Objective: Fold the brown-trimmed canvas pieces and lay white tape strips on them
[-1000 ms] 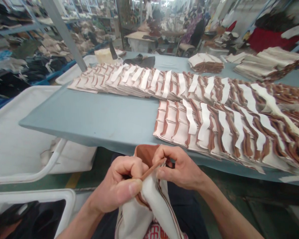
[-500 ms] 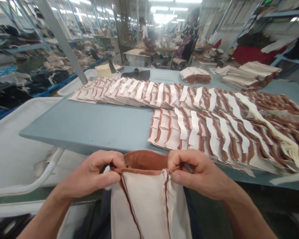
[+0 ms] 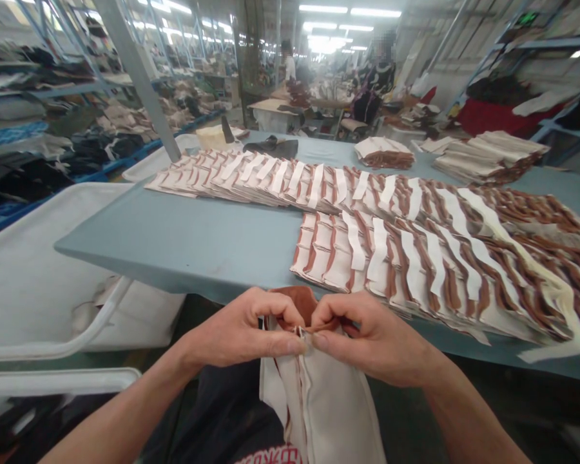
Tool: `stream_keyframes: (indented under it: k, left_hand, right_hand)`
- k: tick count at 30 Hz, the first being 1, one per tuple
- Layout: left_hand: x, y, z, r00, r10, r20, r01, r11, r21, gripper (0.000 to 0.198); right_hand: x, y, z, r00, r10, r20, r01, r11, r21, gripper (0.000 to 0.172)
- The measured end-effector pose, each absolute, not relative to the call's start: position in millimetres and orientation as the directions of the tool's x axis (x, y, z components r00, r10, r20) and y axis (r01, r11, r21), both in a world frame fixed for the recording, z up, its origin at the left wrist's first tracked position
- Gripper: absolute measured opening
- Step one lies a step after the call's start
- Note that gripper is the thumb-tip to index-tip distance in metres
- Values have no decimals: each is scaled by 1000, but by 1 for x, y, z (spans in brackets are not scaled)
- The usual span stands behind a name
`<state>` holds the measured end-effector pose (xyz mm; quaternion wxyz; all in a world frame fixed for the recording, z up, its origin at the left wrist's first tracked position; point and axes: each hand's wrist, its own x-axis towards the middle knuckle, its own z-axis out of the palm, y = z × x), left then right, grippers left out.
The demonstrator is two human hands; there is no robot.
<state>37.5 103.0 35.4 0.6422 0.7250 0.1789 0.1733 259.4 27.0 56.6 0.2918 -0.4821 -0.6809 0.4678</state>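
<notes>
A cream fabric pouch [image 3: 341, 399] with a brown inside hangs between my hands in front of the table edge. My left hand [image 3: 256, 328] pinches its top rim beside a seam, thumb in front and fingers folded over the edge. Right next to it, my right hand [image 3: 367, 328] pinches the same rim on the other side of that seam. The fingertips of both hands nearly meet there. Behind them the brown lining [image 3: 297, 299] shows at the opening. The lower end of the pouch runs out of view.
The blue-grey table [image 3: 188, 241] carries overlapping rows of similar cream and brown pieces [image 3: 323, 251] with white strips [image 3: 379, 251]. More stacks [image 3: 384, 148] lie toward the back. A white bin [image 3: 43, 277] stands at left, near a grey post [image 3: 140, 77]. A person [image 3: 374, 77] is farther off.
My left hand has moved right along the rim, and both hands are now close together at one seam. The pouch has turned and its opening has narrowed. The view has shifted slightly.
</notes>
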Motion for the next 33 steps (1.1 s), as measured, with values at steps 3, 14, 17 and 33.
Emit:
stream_keyframes:
  k: [3, 14, 17, 33]
  left_hand:
    - [36, 101, 35, 875, 484, 8, 32, -74, 997, 20]
    - [34, 107, 24, 867, 497, -31, 65, -52, 997, 20]
    - [37, 103, 30, 847, 532, -8, 127, -186, 974, 19]
    - [32, 103, 50, 874, 481, 72, 210, -506, 837, 16]
  right_hand:
    - [259, 29, 50, -385, 918, -95, 341, 46, -939, 22]
    - [259, 38, 28, -411, 907, -95, 178, -23, -984, 30]
    - [259, 36, 32, -389, 916, -101, 239, -5, -971, 27]
    - [244, 35, 31, -295, 954, 51, 460, 188, -868, 22]
